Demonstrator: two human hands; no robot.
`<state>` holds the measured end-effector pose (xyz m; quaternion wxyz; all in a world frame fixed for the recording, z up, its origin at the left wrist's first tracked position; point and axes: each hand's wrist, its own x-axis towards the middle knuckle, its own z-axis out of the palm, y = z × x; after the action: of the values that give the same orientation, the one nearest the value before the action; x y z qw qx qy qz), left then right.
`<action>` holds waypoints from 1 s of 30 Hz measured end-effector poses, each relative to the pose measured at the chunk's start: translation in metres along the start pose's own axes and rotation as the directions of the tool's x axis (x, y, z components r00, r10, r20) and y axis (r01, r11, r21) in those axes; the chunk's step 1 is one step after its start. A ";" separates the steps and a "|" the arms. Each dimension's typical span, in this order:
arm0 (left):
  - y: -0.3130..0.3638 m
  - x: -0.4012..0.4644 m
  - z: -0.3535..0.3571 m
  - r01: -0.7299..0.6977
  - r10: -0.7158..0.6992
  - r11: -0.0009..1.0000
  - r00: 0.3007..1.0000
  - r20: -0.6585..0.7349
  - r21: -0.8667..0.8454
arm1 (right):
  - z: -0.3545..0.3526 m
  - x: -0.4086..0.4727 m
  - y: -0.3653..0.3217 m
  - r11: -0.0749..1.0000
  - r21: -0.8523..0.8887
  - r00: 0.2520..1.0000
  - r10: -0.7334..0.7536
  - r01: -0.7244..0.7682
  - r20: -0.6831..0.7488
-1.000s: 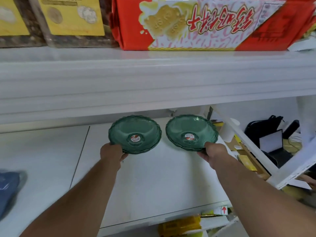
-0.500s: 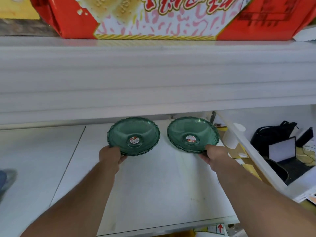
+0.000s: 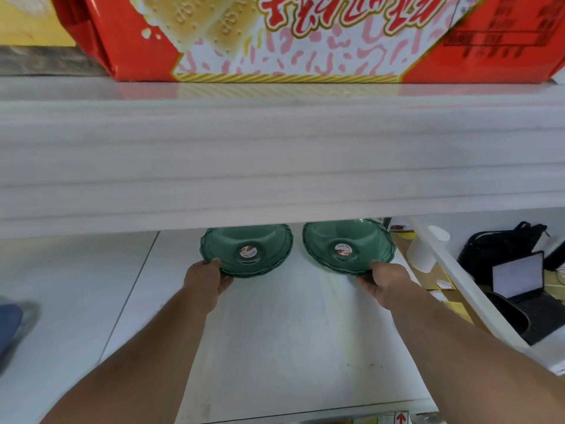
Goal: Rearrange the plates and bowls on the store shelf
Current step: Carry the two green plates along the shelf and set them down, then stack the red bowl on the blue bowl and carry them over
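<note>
Two small stacks of green see-through bowls with scalloped rims sit side by side on the white lower shelf [image 3: 275,338], each with a red-and-white sticker in its middle. My left hand [image 3: 205,278] grips the near left rim of the left bowl stack [image 3: 247,250]. My right hand [image 3: 385,281] grips the near right rim of the right bowl stack [image 3: 347,247]. The far edges of both stacks are hidden behind the front lip of the upper shelf [image 3: 275,160].
A big red biscuit box [image 3: 290,35] stands on the upper shelf. To the right of the lower shelf are a white slanted rail [image 3: 464,289], a white paper cup [image 3: 425,249], a black bag [image 3: 501,249] and a laptop [image 3: 522,289]. Something blue [image 3: 9,325] lies at far left.
Both bowl stacks have slid back, so their far rims now lie under the upper shelf's lip. My view has drawn closer and tilted; both hands keep their grip.
</note>
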<state>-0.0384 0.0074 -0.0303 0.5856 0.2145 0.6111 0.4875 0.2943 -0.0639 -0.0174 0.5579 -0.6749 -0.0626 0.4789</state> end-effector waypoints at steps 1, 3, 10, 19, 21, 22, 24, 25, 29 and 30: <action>0.001 -0.001 -0.001 0.012 -0.012 1.000 1.000 0.004 0.002 | -0.001 -0.002 0.000 1.000 0.014 1.000 0.003 -0.003 -0.005; 0.003 -0.002 -0.003 0.038 -0.038 0.999 0.999 0.009 0.012 | -0.002 -0.006 0.001 1.000 0.007 0.999 0.016 -0.016 -0.030; 0.010 -0.007 -0.029 -0.042 0.006 0.892 0.997 0.082 0.449 | -0.007 -0.046 0.017 0.973 -0.231 0.985 -0.064 0.026 -0.161; 0.028 -0.054 -0.100 -0.382 0.131 0.083 0.920 0.370 0.921 | 0.060 -0.146 0.065 0.341 -0.829 0.886 -0.306 0.443 0.347; 0.033 -0.063 -0.119 -0.388 0.141 -0.035 0.911 0.389 0.921 | 0.081 -0.165 0.074 0.165 -0.838 0.841 -0.269 0.521 0.470; 0.034 -0.067 -0.128 -0.380 0.145 -0.076 0.910 0.387 0.922 | 0.091 -0.173 0.079 0.083 -0.828 0.817 -0.246 0.555 0.522; 0.036 -0.075 -0.147 -0.335 0.144 -0.139 0.924 0.354 0.932 | 0.108 -0.187 0.088 -0.060 -0.789 0.770 -0.184 0.611 0.610; 0.037 -0.079 -0.156 -0.311 0.149 -0.163 0.930 0.335 0.936 | 0.116 -0.194 0.092 -0.119 -0.766 0.753 -0.145 0.631 0.642; 0.043 -0.095 -0.189 -0.217 0.178 -0.205 0.951 0.254 0.954 | 0.146 -0.213 0.109 -0.294 -0.652 0.674 -0.034 0.699 0.738; 0.044 -0.099 -0.196 -0.191 0.175 -0.195 0.958 0.226 0.962 | 0.152 -0.218 0.111 -0.323 -0.615 0.646 -0.012 0.720 0.763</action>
<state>-0.2111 -0.1238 0.0258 0.1415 0.6715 0.7239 -0.0712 0.0191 -0.1342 0.0301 -0.0511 -0.6319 -0.7528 0.1771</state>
